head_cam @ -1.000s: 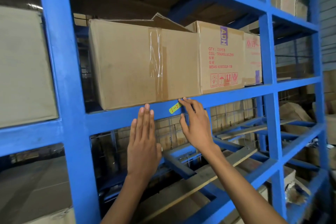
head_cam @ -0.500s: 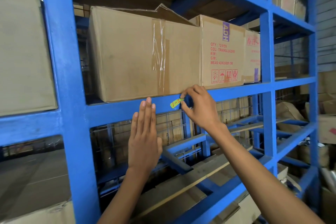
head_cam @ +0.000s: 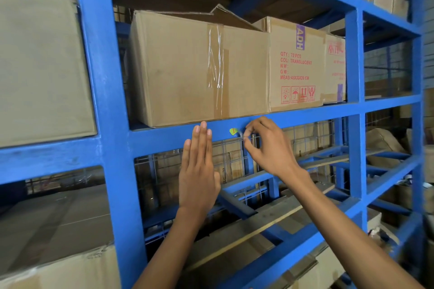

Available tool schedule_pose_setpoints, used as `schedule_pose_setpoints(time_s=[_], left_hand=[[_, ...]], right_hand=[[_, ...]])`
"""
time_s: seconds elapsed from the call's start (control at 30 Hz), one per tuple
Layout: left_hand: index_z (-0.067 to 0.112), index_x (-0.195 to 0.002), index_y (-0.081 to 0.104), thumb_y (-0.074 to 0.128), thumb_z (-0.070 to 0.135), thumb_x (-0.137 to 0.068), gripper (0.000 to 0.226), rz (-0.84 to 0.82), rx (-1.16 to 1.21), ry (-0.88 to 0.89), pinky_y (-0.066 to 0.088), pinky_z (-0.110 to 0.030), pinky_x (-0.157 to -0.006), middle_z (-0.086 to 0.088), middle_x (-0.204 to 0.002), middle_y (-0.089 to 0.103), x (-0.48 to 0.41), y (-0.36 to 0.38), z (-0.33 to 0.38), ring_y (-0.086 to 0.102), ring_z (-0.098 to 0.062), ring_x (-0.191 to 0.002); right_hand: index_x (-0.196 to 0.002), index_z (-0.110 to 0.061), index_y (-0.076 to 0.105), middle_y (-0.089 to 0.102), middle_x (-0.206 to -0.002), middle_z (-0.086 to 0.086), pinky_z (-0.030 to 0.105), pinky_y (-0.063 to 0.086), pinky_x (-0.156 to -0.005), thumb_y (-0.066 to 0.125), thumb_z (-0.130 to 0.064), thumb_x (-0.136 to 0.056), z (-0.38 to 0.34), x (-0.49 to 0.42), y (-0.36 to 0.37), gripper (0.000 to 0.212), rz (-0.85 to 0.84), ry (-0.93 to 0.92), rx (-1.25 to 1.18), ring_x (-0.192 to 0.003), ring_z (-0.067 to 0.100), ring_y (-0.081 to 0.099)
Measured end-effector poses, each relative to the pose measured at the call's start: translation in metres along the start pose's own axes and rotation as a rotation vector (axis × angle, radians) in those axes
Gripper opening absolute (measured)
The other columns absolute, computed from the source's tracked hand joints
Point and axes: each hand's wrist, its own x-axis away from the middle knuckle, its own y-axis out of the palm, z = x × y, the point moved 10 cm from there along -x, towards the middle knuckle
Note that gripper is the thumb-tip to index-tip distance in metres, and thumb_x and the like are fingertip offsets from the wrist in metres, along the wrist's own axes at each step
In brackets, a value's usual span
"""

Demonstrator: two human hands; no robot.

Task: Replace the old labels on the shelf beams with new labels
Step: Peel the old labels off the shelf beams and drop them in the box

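A small yellow-green label [head_cam: 233, 131] with a red mark clings to the front of the blue shelf beam [head_cam: 305, 114], its right end curled off the paint. My right hand [head_cam: 267, 145] pinches that loose end between thumb and forefinger. My left hand [head_cam: 198, 164] lies flat with straight fingers against the same beam, a short way left of the label.
Taped cardboard boxes [head_cam: 199, 68] sit on the beam directly above the hands, one printed ADH [head_cam: 297, 63]. A thick blue upright [head_cam: 103, 124] stands to the left, another [head_cam: 354, 101] to the right. Wire mesh, loose planks and more cartons fill the lower bays.
My right hand went from fingertips on the label's edge to a pinch, and the label has folded smaller as it lifts from the beam. My left hand stayed flat on the beam.
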Motion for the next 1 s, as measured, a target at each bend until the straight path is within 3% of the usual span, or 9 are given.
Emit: schedule_pose_setpoints(time_s=[0.2, 0.33, 0.43, 0.63, 0.83, 1.0], left_hand=[[-0.001, -0.160, -0.008, 0.045, 0.025, -0.086, 0.095, -0.063, 0.035, 0.010, 0.009, -0.048, -0.130, -0.019, -0.171, -0.014, 0.000, -0.004, -0.002, -0.010, -0.031, -0.160], [0.001, -0.160, -0.010, 0.045, 0.028, -0.087, 0.095, -0.116, 0.034, 0.037, 0.009, -0.047, -0.130, -0.017, -0.170, -0.018, 0.001, -0.006, -0.005, -0.013, -0.030, -0.159], [0.002, -0.160, -0.012, 0.043, 0.029, -0.088, 0.094, -0.152, 0.042, 0.050, 0.006, -0.046, -0.131, -0.016, -0.170, -0.021, 0.003, -0.009, -0.006, -0.017, -0.028, -0.159], [0.003, -0.160, -0.015, 0.041, 0.032, -0.093, 0.091, -0.200, 0.067, 0.056, 0.001, -0.043, -0.131, -0.012, -0.168, -0.027, 0.004, -0.013, -0.011, -0.023, -0.026, -0.157], [0.003, -0.160, -0.012, 0.042, 0.034, -0.094, 0.091, -0.193, 0.132, 0.004, 0.002, -0.043, -0.131, -0.012, -0.169, -0.024, 0.010, -0.020, -0.020, -0.021, -0.025, -0.157], [0.005, -0.161, -0.009, 0.046, 0.036, -0.094, 0.092, -0.172, 0.106, -0.089, 0.002, -0.046, -0.130, -0.012, -0.170, -0.021, 0.021, -0.036, -0.049, -0.019, -0.025, -0.158]], right_hand=[[-0.092, -0.018, 0.066, 0.065, -0.092, -0.006, 0.043, 0.054, -0.073, 0.066, -0.021, -0.089, -0.021, 0.012, -0.015, 0.005, 0.086, 0.007, -0.051, -0.087, 0.017, 0.061], [-0.111, -0.017, 0.062, 0.066, -0.108, -0.001, 0.044, 0.055, -0.079, 0.068, -0.026, -0.089, -0.010, 0.002, -0.014, 0.024, 0.135, 0.117, -0.045, -0.100, 0.020, 0.062], [-0.127, -0.017, 0.060, 0.060, -0.121, 0.005, 0.043, 0.056, -0.081, 0.069, -0.031, -0.088, 0.003, -0.007, -0.001, 0.042, 0.070, 0.222, 0.006, -0.112, 0.023, 0.059], [-0.093, -0.014, 0.072, 0.063, -0.104, 0.002, 0.043, 0.057, -0.073, 0.068, -0.021, -0.091, -0.001, -0.008, 0.005, 0.008, 0.085, 0.217, -0.031, -0.100, 0.022, 0.064], [-0.089, -0.019, 0.071, 0.064, -0.095, -0.002, 0.040, 0.055, -0.069, 0.071, -0.025, -0.088, -0.030, 0.010, -0.016, 0.006, 0.209, 0.170, -0.109, -0.090, 0.018, 0.064], [-0.085, -0.027, 0.071, 0.069, -0.088, -0.010, 0.035, 0.056, -0.067, 0.072, -0.027, -0.086, -0.056, 0.014, -0.011, 0.002, 0.179, 0.187, -0.291, -0.074, 0.009, 0.066]])
